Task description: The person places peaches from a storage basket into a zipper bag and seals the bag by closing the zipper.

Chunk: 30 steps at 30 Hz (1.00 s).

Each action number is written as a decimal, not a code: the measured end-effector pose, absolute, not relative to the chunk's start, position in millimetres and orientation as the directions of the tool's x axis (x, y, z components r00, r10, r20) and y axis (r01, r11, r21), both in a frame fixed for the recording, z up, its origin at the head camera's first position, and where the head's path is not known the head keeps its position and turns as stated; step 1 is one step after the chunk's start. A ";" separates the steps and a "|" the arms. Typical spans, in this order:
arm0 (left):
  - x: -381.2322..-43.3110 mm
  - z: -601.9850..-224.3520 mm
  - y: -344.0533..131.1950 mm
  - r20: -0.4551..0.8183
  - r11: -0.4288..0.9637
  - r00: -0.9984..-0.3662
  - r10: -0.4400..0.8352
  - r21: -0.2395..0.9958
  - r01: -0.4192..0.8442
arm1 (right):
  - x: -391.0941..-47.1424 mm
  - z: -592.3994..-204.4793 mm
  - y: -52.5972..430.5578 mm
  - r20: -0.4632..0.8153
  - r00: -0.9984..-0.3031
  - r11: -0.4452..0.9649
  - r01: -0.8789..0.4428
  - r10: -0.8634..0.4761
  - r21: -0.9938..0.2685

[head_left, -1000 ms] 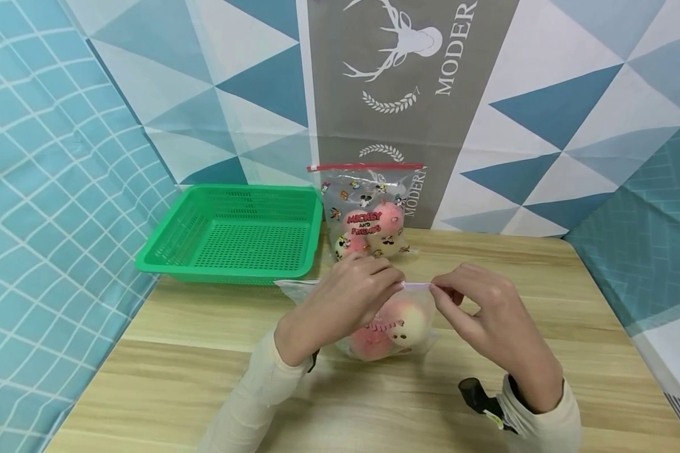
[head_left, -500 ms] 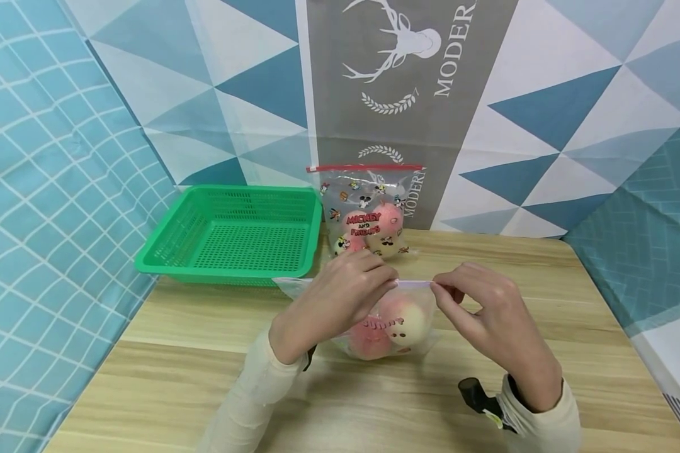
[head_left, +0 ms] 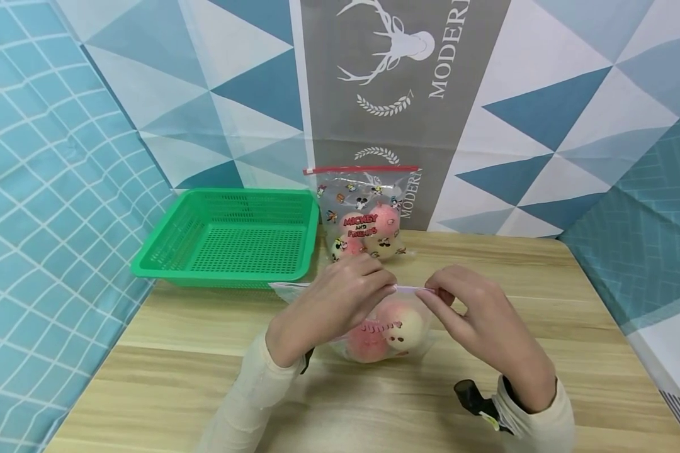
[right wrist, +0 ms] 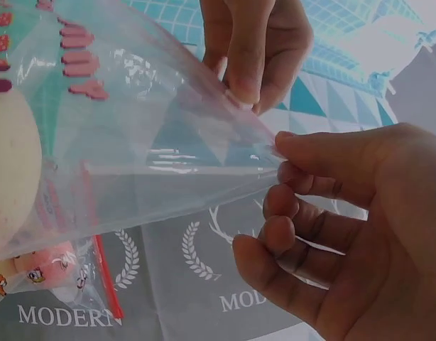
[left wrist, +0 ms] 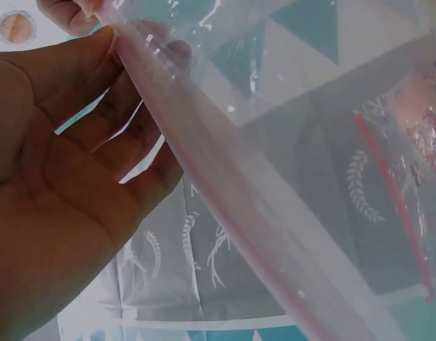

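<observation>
A clear zip bag (head_left: 328, 343) with pink-and-cream peaches (head_left: 403, 327) inside stands on the wooden table, under both hands. My left hand (head_left: 340, 299) pinches its pinkish zip edge near the middle, thumb against fingers; in the left wrist view that edge runs away from the thumb (left wrist: 83, 53). My right hand (head_left: 476, 308) pinches the bag's right top corner between thumb and forefinger, the other fingers loosely bent in the right wrist view (right wrist: 296, 213). Left of the left hand, the bag's top flares out. Behind it stands a second clear bag (head_left: 340, 189) with a red zip, printed with cartoon figures, also holding peaches.
A green plastic basket (head_left: 223, 277) sits at the back left of the table (head_left: 164, 390), beside the red-zip bag. A patterned wall covering (head_left: 374, 126) rises along the table's back edge, and blue tiled sheeting (head_left: 39, 207) borders the left side.
My left hand has slid slightly left along the zip edge, still pinching it. The right hand keeps hold of the corner, and the head view has shifted a little.
</observation>
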<state>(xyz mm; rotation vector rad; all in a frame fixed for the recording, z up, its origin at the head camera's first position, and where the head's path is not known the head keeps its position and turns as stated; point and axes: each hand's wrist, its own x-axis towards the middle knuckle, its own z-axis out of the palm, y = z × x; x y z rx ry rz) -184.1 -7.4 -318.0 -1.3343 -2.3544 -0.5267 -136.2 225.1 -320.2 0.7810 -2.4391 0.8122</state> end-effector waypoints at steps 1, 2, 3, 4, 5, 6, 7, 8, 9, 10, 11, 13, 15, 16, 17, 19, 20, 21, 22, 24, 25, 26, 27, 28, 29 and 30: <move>-184.0 -317.7 -7.4 0.499 0.474 -0.473 0.726 0.135 0.870 | -136.5 -319.8 225.6 0.572 -0.734 0.666 -0.636 -0.367 -0.390; -184.0 -317.5 -7.3 0.500 0.469 -0.470 0.728 0.136 0.872 | -136.8 -319.4 226.3 0.577 -0.730 0.666 -0.639 -0.366 -0.385; -183.9 -317.2 -7.3 0.500 0.467 -0.467 0.729 0.135 0.874 | -137.0 -319.1 226.8 0.581 -0.727 0.667 -0.640 -0.366 -0.382; -183.8 -316.6 -7.3 0.501 0.466 -0.466 0.730 0.134 0.874 | -137.5 -318.8 227.3 0.584 -0.723 0.667 -0.643 -0.368 -0.376; -184.0 -316.5 -7.4 0.500 0.467 -0.466 0.730 0.132 0.874 | -137.9 -318.5 227.7 0.588 -0.718 0.667 -0.647 -0.372 -0.369; -184.1 -316.0 -7.4 0.500 0.468 -0.465 0.730 0.130 0.874 | -138.2 -318.3 228.1 0.591 -0.715 0.668 -0.649 -0.374 -0.364; -184.1 -315.5 -7.5 0.500 0.469 -0.466 0.730 0.129 0.874 | -138.7 -318.0 228.6 0.594 -0.711 0.670 -0.652 -0.375 -0.357; -184.2 -314.8 -7.6 0.500 0.471 -0.466 0.730 0.127 0.873 | -139.0 -317.8 229.1 0.597 -0.708 0.670 -0.654 -0.377 -0.352; -184.2 -314.2 -7.9 0.501 0.472 -0.467 0.728 0.126 0.872 | -139.1 -317.6 229.6 0.601 -0.705 0.669 -0.656 -0.377 -0.349; -184.4 -313.8 -8.0 0.503 0.473 -0.468 0.727 0.127 0.872 | -139.3 -317.4 230.1 0.604 -0.702 0.670 -0.657 -0.376 -0.346; -184.6 -313.3 -8.3 0.504 0.475 -0.469 0.725 0.127 0.871 | -139.6 -317.2 230.6 0.606 -0.701 0.672 -0.656 -0.375 -0.344; -184.9 -312.3 -8.6 0.507 0.478 -0.472 0.722 0.128 0.869 | -140.0 -316.8 231.5 0.610 -0.699 0.672 -0.657 -0.373 -0.342; -185.2 -311.5 -8.8 0.508 0.481 -0.473 0.720 0.126 0.867 | -140.4 -316.2 232.1 0.615 -0.697 0.674 -0.656 -0.370 -0.339; -185.2 -311.2 -9.1 0.506 0.484 -0.476 0.719 0.127 0.866 | -140.5 -316.0 232.4 0.616 -0.696 0.674 -0.656 -0.368 -0.339; -185.0 -311.0 -9.5 0.503 0.485 -0.479 0.719 0.130 0.865 | -140.4 -315.9 232.6 0.617 -0.695 0.673 -0.657 -0.368 -0.339; -184.5 -311.4 -9.9 0.497 0.485 -0.483 0.721 0.135 0.864 | -139.5 -316.1 233.1 0.620 -0.694 0.670 -0.659 -0.366 -0.342; -184.3 -312.1 -10.1 0.494 0.485 -0.484 0.722 0.137 0.864 | -138.7 -316.4 233.4 0.621 -0.694 0.670 -0.658 -0.364 -0.343; -183.9 -312.8 -10.3 0.492 0.485 -0.485 0.723 0.139 0.863 | -137.8 -316.8 233.7 0.620 -0.697 0.671 -0.656 -0.361 -0.346; -183.7 -313.6 -10.4 0.492 0.483 -0.484 0.724 0.139 0.864 | -136.9 -317.3 234.0 0.618 -0.700 0.673 -0.652 -0.359 -0.348; -183.8 -315.1 -10.6 0.497 0.479 -0.478 0.724 0.136 0.867 | -135.3 -318.1 234.6 0.615 -0.706 0.681 -0.644 -0.352 -0.349; -183.9 -315.4 -11.0 0.496 0.480 -0.478 0.725 0.136 0.867 | -134.8 -318.2 234.8 0.613 -0.709 0.685 -0.639 -0.349 -0.349; -184.0 -315.3 -11.5 0.498 0.481 -0.479 0.723 0.135 0.866 | -134.6 -318.2 235.0 0.610 -0.713 0.690 -0.633 -0.345 -0.350; -184.2 -315.1 -12.1 0.501 0.480 -0.478 0.721 0.135 0.867 | -134.6 -318.0 235.0 0.609 -0.715 0.692 -0.631 -0.343 -0.351; -184.5 -314.9 -12.9 0.504 0.480 -0.477 0.720 0.136 0.867 | -134.7 -317.7 235.1 0.609 -0.715 0.693 -0.630 -0.343 -0.350; -184.7 -314.5 -13.6 0.506 0.480 -0.478 0.718 0.138 0.866 | -135.0 -317.4 235.1 0.609 -0.716 0.693 -0.630 -0.342 -0.351; -184.8 -314.1 -14.4 0.508 0.481 -0.479 0.716 0.139 0.866 | -135.2 -316.8 235.1 0.609 -0.716 0.693 -0.630 -0.343 -0.351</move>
